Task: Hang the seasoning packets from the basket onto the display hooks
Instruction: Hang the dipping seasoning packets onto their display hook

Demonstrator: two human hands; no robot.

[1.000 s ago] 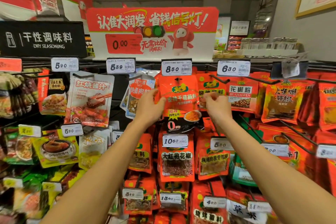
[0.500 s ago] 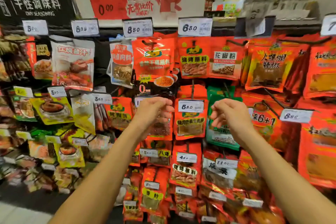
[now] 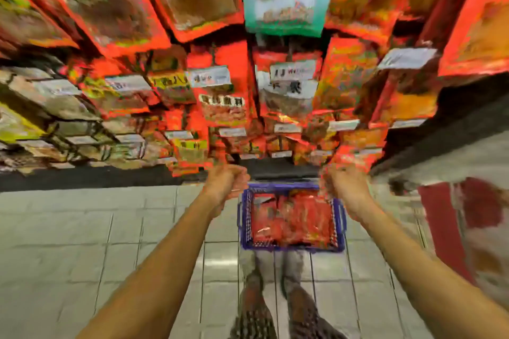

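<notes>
We see blue basket [image 3: 292, 248] of red packets [image 3: 292, 219] on floor, lower centre. Left hand [image 3: 224, 187] and right hand [image 3: 345, 187] above it, fingers curled, both blurred: grip state unclear.

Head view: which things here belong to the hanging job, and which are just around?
Job: blue basket; red seasoning packets inside it; left hand; right hand; display hooks, blurred.
Around: green packet; price tags; tiled floor.

blue basket [image 3: 292, 248] on floor, red packets [image 3: 292, 219] inside
</notes>
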